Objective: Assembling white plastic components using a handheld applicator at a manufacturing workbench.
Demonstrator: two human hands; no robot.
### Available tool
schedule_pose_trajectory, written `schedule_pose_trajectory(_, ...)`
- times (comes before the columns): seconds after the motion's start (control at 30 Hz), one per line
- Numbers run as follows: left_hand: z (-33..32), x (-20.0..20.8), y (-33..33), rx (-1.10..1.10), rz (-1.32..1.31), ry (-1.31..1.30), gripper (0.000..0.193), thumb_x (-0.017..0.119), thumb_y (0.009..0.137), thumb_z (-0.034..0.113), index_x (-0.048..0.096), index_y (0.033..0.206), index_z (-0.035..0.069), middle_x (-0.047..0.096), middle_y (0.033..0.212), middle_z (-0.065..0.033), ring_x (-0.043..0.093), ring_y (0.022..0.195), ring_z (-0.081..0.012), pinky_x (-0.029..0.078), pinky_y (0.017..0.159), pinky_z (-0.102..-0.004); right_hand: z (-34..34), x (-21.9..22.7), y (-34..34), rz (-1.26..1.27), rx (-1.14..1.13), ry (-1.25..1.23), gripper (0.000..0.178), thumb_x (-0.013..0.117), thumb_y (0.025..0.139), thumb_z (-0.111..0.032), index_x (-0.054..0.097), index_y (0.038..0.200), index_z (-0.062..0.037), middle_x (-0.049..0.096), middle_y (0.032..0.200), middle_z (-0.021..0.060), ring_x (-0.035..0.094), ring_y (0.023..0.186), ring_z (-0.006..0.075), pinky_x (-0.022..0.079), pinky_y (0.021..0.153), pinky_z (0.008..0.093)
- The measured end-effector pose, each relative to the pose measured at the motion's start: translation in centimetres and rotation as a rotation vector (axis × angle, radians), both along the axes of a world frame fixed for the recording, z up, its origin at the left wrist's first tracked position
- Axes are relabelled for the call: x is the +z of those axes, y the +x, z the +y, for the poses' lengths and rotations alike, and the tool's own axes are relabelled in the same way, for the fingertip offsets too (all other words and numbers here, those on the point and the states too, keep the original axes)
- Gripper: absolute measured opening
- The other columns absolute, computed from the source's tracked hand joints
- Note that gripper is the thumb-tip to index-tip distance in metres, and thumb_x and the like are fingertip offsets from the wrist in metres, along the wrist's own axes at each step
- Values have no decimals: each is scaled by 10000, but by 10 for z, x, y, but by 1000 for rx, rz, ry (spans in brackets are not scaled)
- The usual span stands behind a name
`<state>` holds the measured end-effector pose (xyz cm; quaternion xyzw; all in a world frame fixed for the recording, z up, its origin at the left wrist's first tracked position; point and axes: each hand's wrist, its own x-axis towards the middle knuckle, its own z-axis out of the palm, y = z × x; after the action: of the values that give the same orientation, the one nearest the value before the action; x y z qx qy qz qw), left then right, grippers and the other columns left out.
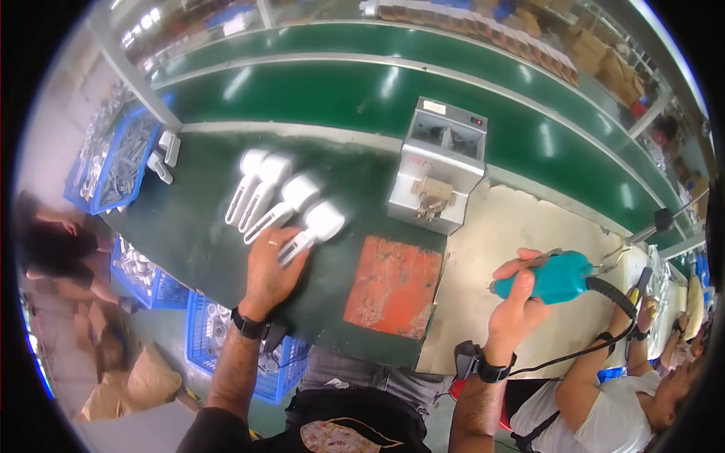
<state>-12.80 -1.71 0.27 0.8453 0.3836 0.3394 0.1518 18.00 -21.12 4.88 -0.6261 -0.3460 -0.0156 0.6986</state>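
Observation:
Several white plastic handled parts [276, 198] lie side by side on the dark green bench mat [204, 234]. My left hand [270, 268] rests on the handle of the nearest white part [317, 225], fingers laid over it. My right hand [519, 291] is shut on a teal electric screwdriver [555, 277], held level above the pale bench surface, with a black cable trailing from its rear. Black bands sit on both my wrists.
A grey box-shaped machine [439, 174] stands behind a worn orange mat [394, 285]. A green conveyor belt [362, 94] runs along the back. Blue crates of parts [121, 162] stand at left and below the bench. Another person [604, 400] works at lower right.

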Motion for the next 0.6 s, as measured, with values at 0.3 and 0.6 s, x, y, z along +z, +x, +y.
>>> schedule_pose_trajectory(0.3, 2, -2, 0, -5, -21, -70, 336, 811, 831, 56, 668, 1134, 34, 678, 1007, -127, 693, 891, -296, 552, 815, -385, 11, 11, 4, 135, 17, -12, 440, 659, 1035, -421, 605, 1136, 3, 678, 900, 75, 609, 773, 134, 474, 663, 285)
schedule_pose_trajectory(0.6, 2, 0, 2, -13, -5, -58, 345, 816, 829, 64, 658, 1133, 34, 678, 1019, -126, 689, 897, -296, 551, 824, -386, 16, -8, -1, 118, 47, 35, 489, 682, 1012, -434, 598, 1163, 24, 668, 832, 65, 594, 742, 128, 444, 635, 266)
